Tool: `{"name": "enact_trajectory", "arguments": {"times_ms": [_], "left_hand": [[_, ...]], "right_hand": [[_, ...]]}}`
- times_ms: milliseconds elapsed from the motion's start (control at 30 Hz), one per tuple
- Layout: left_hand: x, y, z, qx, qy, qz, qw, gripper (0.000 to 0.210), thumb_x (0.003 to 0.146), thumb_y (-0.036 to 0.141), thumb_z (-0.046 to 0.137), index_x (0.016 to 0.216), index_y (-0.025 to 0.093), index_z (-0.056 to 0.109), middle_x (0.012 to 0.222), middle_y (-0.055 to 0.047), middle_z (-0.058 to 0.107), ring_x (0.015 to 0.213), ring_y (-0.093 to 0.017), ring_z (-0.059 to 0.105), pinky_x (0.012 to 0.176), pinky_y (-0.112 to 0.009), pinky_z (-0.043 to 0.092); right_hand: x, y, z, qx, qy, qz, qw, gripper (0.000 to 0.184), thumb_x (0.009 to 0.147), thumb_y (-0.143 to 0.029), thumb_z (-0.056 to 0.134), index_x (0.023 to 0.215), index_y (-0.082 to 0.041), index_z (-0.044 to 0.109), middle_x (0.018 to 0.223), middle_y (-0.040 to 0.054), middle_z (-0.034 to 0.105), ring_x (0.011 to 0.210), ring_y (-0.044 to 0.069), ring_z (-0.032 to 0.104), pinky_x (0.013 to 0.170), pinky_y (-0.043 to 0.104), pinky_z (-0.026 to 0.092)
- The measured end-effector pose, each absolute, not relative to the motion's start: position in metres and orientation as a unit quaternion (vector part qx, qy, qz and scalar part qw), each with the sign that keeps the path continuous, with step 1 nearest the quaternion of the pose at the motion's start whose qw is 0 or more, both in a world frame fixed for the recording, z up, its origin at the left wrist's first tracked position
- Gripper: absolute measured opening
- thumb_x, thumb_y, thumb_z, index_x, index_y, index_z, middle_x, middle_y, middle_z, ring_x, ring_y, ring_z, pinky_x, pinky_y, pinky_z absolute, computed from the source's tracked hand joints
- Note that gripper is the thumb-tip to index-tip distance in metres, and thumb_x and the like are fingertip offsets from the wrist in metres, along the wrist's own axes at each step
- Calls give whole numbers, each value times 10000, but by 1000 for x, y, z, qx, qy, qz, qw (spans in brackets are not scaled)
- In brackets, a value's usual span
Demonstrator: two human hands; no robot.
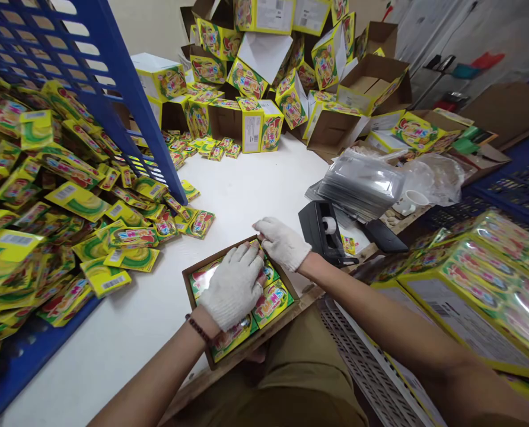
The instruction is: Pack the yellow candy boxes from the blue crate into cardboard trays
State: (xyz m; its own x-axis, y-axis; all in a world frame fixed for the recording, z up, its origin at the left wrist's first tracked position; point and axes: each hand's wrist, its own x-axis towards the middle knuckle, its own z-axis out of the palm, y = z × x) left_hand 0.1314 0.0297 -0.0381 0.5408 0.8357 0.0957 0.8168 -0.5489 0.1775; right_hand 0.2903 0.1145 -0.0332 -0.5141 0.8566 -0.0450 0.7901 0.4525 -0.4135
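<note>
An open cardboard box [295,283] sits at the table's near edge, packed with flat yellow-green candy packs [273,301]. My left hand [235,284], in a white knit glove, lies flat on top of these packs with its fingers stretched out, covering several of them. At the box's far right corner is my right hand [286,243], also gloved. Its fingers are bent around the rim there, and the fingertips are partly hidden.
A blue crate [149,118] lies tipped at left, spilling a heap of packs [77,201]. Open printed boxes [260,127] are piled at the back. A black tape dispenser [320,228], clear plastic sheets [362,181] and a cup [411,201] stand right. Wrapped full boxes [482,296] are stacked lower right.
</note>
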Motion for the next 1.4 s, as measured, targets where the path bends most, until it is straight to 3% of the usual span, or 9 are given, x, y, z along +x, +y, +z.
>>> {"name": "enact_trajectory", "arguments": {"times_ms": [133, 300, 633, 800, 933, 1000, 1100, 1233, 1400], "left_hand": [[135, 41, -52, 874, 478, 54, 65, 480, 921, 355, 482, 1334, 115, 523, 1468, -149, 463, 1359, -323, 390, 1135, -484, 324], [140, 44, -46, 876, 477, 56, 47, 431, 895, 368, 515, 1262, 146, 562, 1423, -147, 490, 1287, -318, 430, 1047, -469, 403], [138, 39, -50, 871, 485, 12, 72, 456, 915, 424, 478, 1272, 149, 551, 1356, -164, 525, 1263, -323, 455, 1059, -469, 380], [146, 30, -41, 825, 554, -21, 109, 276, 920, 396, 436, 937, 183, 610, 939, -107, 667, 893, -270, 625, 758, -389, 470], [144, 34, -28, 814, 558, -35, 160, 284, 894, 444, 464, 873, 203, 614, 835, -83, 670, 763, -247, 636, 651, -343, 432], [132, 48, -21, 816, 551, 20, 173, 275, 914, 410, 426, 860, 219, 616, 845, -59, 669, 781, -214, 630, 688, -321, 434], [101, 86, -15, 761, 634, 93, 103, 310, 934, 395, 364, 907, 223, 621, 947, -70, 672, 899, -217, 624, 786, -322, 439], [65, 144, -31, 655, 749, 8, 102, 261, 807, 368, 535, 938, 161, 625, 1060, -192, 655, 1010, -350, 616, 823, -407, 458], [54, 168, -56, 629, 766, 36, 126, 327, 677, 280, 635, 963, 128, 594, 1157, -272, 592, 1119, -439, 559, 892, -486, 435]], "right_hand": [[304, 88, -53, -553, -775, 303, 40, 280, 921, -191, 467, 1178, -153, 572, 1010, 82, 686, 889, 182, 623, 797, 272, 449], [302, 63, -57, -579, -767, 275, 12, 337, 899, -136, 429, 1213, -136, 551, 1178, 136, 660, 1043, 211, 627, 908, 302, 434], [300, 62, -53, -580, -754, 306, 15, 376, 897, -151, 431, 1262, -142, 523, 1224, 137, 651, 1116, 226, 619, 927, 312, 438], [300, 61, -53, -583, -755, 300, 9, 359, 901, -185, 439, 1246, -146, 532, 1195, 139, 664, 1078, 233, 639, 893, 316, 451], [298, 59, -47, -597, -744, 299, -2, 334, 907, -192, 437, 1219, -152, 549, 1171, 145, 674, 1060, 236, 648, 862, 316, 453], [298, 59, -47, -601, -740, 302, 2, 319, 904, -193, 443, 1199, -161, 559, 1139, 134, 687, 1033, 228, 656, 842, 307, 452], [298, 58, -48, -603, -737, 304, 12, 328, 897, -204, 449, 1203, -171, 559, 1114, 129, 695, 1008, 230, 662, 810, 306, 453], [297, 56, -49, -613, -728, 306, 10, 329, 893, -206, 441, 1196, -171, 565, 1133, 137, 687, 1008, 240, 662, 809, 318, 454], [298, 57, -50, -612, -720, 325, 30, 303, 913, -220, 425, 1169, -167, 579, 1101, 127, 693, 985, 232, 663, 817, 314, 464]]}}
